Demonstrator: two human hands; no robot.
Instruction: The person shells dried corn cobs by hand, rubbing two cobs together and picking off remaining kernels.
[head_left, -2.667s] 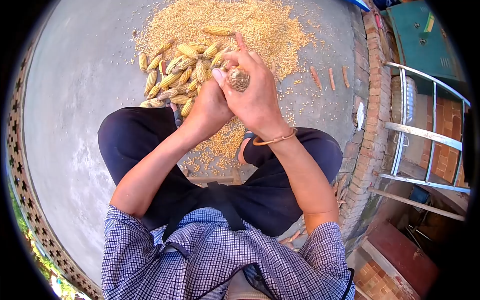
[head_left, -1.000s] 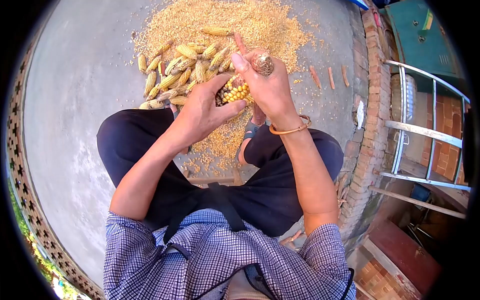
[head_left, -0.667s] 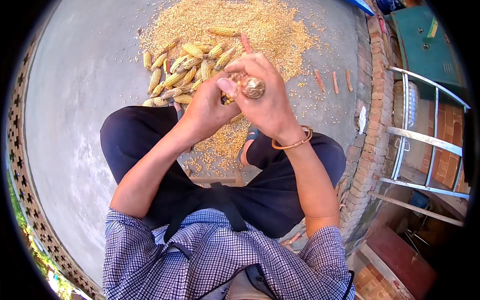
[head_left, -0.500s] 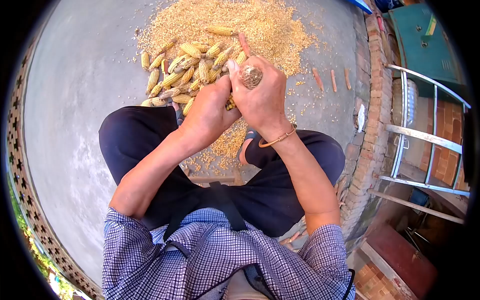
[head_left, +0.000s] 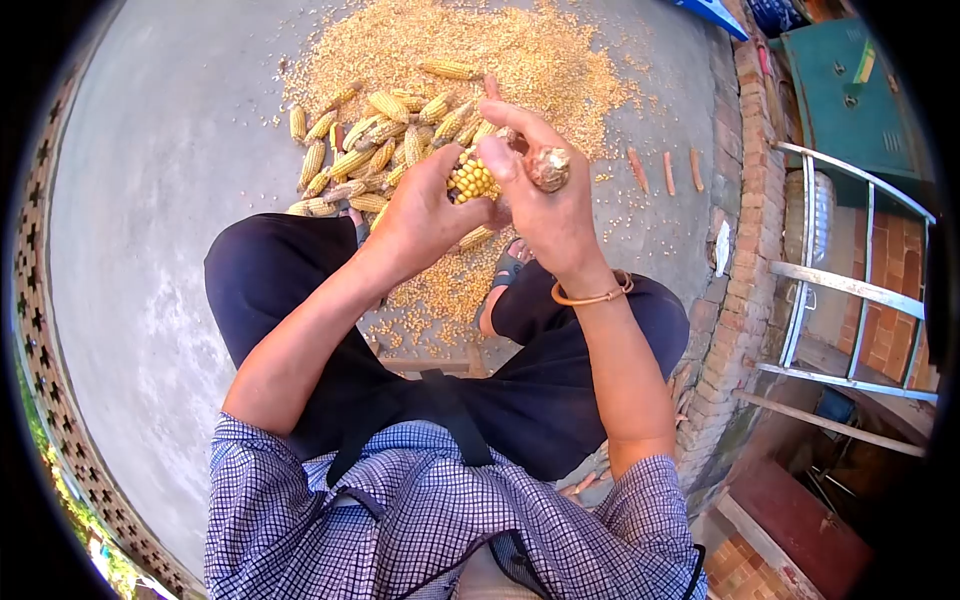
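My left hand [head_left: 425, 215] is wrapped around an ear of corn [head_left: 473, 180], with rows of yellow kernels showing between thumb and fingers. Close beside it on the right, my right hand [head_left: 545, 205] grips a corncob [head_left: 549, 169], its pale rough end poking out by the thumb. The right fingers are lifted a little and partly blurred. Beyond both hands lies a pile of corn ears [head_left: 385, 140], many with kernels on and some darkened at the tips. A wide heap of loose kernels [head_left: 470, 35] spreads behind the pile, and more kernels [head_left: 430, 300] lie between my feet.
Several bare reddish cobs [head_left: 669, 172] lie on the concrete floor [head_left: 150, 150] to the right. A low brick edge [head_left: 745, 230] runs along that side, with a metal rail frame [head_left: 850, 285], a clear plastic bottle [head_left: 815, 215] and a green cabinet [head_left: 850, 90] past it.
My hands have moved apart slightly, the right one shifting to the right and loosening its fingers. More of the ear's yellow kernels now shows in my left hand.
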